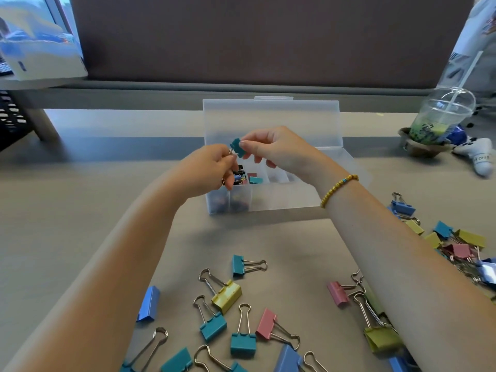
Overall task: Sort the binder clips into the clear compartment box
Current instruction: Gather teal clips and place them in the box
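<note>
Above the clear compartment box (284, 202), both hands hold one small teal binder clip (237, 146). My left hand (206, 170) pinches its wire handles. My right hand (271, 149) pinches its teal body between thumb and fingers. The box stands open with its lid (271, 122) upright behind. Its left compartments hold small dark and mixed clips (239, 176), and a teal clip (255, 180) and a pink one lie in a middle compartment. Several larger loose clips in teal (243, 342), yellow (226, 296), pink (266, 324) and blue (149, 304) lie on the table in front.
A further heap of coloured clips (461, 245) lies at the right beside my forearm. A plastic cup with straw (440, 116) and a white game controller (477, 157) stand at the far right. A monitor stand (40, 122) sits at the far left, a dark partition behind.
</note>
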`<action>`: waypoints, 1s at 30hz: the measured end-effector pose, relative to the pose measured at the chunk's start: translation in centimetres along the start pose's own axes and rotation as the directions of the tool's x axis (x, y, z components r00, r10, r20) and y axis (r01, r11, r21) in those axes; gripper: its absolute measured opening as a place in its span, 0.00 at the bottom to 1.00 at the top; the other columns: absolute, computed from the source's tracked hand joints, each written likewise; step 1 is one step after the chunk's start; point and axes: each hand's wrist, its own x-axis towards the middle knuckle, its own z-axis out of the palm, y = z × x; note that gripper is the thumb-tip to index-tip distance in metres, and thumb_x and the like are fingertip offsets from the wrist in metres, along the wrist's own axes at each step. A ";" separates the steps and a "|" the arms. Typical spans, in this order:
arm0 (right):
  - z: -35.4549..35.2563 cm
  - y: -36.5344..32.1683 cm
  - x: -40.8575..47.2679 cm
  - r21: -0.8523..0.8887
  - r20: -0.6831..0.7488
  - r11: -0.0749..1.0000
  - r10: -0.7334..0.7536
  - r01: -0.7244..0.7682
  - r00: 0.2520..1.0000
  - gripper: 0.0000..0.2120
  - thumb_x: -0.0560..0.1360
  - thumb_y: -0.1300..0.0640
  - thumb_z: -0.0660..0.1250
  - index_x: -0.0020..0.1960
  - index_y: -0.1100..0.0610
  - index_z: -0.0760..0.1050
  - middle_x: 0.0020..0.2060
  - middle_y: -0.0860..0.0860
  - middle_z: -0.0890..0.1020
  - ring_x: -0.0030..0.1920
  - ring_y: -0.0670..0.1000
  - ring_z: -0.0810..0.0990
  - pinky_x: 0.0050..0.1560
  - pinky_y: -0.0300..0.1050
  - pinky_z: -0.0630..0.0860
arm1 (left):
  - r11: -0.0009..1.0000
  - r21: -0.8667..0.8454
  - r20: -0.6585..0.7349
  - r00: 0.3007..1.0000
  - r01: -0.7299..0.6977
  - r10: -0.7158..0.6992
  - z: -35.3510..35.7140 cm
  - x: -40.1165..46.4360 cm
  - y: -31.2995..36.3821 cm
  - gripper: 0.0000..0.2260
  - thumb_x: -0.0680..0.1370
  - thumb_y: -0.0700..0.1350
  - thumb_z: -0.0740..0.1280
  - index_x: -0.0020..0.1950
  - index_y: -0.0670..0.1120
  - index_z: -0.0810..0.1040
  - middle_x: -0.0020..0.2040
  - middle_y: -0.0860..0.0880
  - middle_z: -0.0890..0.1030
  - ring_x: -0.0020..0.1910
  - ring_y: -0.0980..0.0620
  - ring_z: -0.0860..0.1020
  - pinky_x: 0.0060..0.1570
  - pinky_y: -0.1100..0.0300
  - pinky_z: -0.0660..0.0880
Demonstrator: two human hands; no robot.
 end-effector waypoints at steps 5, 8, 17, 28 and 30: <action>-1.2 0.7 0.1 -0.015 -0.070 0.999 0.029 -0.030 0.997 0.06 0.79 0.54 0.61 0.50 0.55 0.75 0.38 0.46 0.76 0.38 0.43 0.71 0.38 0.35 0.69 | 0.996 0.070 -0.082 0.995 -0.051 0.057 0.3 0.1 -0.2 0.09 0.82 0.47 0.54 0.51 0.45 0.72 0.38 0.50 0.79 0.32 0.59 0.75 0.34 0.65 0.74; -2.5 1.3 0.2 -0.253 -0.109 0.966 0.016 -0.043 0.994 0.04 0.77 0.54 0.65 0.49 0.54 0.74 0.39 0.47 0.74 0.39 0.43 0.70 0.38 0.35 0.68 | 0.984 0.164 -0.201 0.975 -0.062 0.095 0.0 0.2 -0.9 0.12 0.81 0.48 0.56 0.52 0.44 0.76 0.42 0.49 0.80 0.43 0.50 0.77 0.51 0.54 0.75; -0.7 1.8 1.0 -0.614 0.067 0.789 0.062 -0.008 0.996 0.07 0.74 0.53 0.68 0.49 0.56 0.78 0.46 0.50 0.78 0.45 0.50 0.72 0.43 0.43 0.67 | 0.969 0.238 -0.180 0.978 -0.064 0.109 0.3 0.4 -1.6 0.11 0.79 0.46 0.60 0.55 0.45 0.80 0.49 0.49 0.82 0.50 0.50 0.78 0.51 0.59 0.73; -0.6 2.4 1.0 -0.691 0.013 0.721 -0.067 0.058 0.998 0.07 0.75 0.52 0.68 0.48 0.55 0.77 0.48 0.52 0.78 0.48 0.49 0.70 0.47 0.46 0.71 | 0.974 0.206 -0.157 0.979 -0.095 0.129 -0.3 0.3 -1.5 0.13 0.80 0.47 0.59 0.58 0.45 0.79 0.53 0.47 0.81 0.52 0.49 0.77 0.53 0.56 0.73; -0.6 2.5 0.9 -0.723 0.025 0.687 -0.073 0.069 0.997 0.06 0.75 0.53 0.67 0.48 0.55 0.77 0.48 0.51 0.78 0.47 0.49 0.69 0.47 0.46 0.71 | 0.975 0.197 -0.150 0.980 -0.101 0.131 -0.3 0.3 -1.4 0.13 0.80 0.47 0.59 0.58 0.44 0.79 0.53 0.47 0.81 0.51 0.50 0.77 0.52 0.57 0.72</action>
